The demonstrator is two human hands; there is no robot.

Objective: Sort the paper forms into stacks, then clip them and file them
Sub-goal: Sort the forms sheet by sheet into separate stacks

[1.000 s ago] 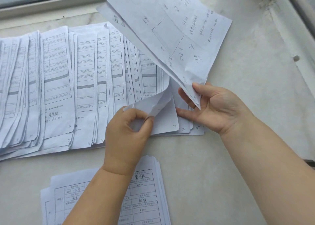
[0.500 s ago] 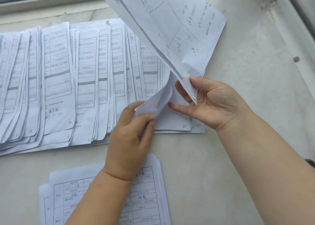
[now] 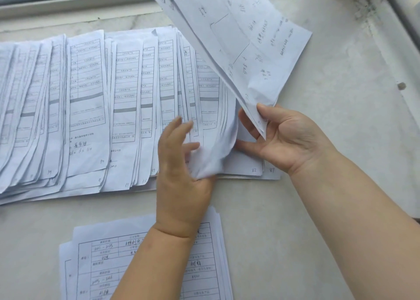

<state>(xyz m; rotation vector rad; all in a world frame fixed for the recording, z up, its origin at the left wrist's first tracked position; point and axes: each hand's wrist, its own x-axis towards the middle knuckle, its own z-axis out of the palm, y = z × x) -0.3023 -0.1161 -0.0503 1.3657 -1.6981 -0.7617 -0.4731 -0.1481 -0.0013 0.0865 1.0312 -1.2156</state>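
A long fanned row of printed paper forms [image 3: 91, 95] lies across the pale table [image 3: 306, 209], with handwritten numbers at the lower corners. My left hand [image 3: 181, 170] grips the curled-up lower edges of several forms [image 3: 216, 140] at the right end of the row. My right hand [image 3: 286, 140] pinches the bottom corner of a few handwritten sheets [image 3: 245, 38] between thumb and fingers. These sheets are raised and tilted above the row's right end. A separate stack of forms [image 3: 159, 265] lies near me, partly hidden under my left forearm.
A window frame [image 3: 68, 2] runs along the back edge of the table. A raised ledge [image 3: 404, 27] borders the right side, with a small round mark [image 3: 401, 85] near it. Bare table surface lies to the right of the papers.
My left hand has moved up and right, lifting the curled lower edges of the forms higher. My right hand has raised its sheets further towards the top of the view.
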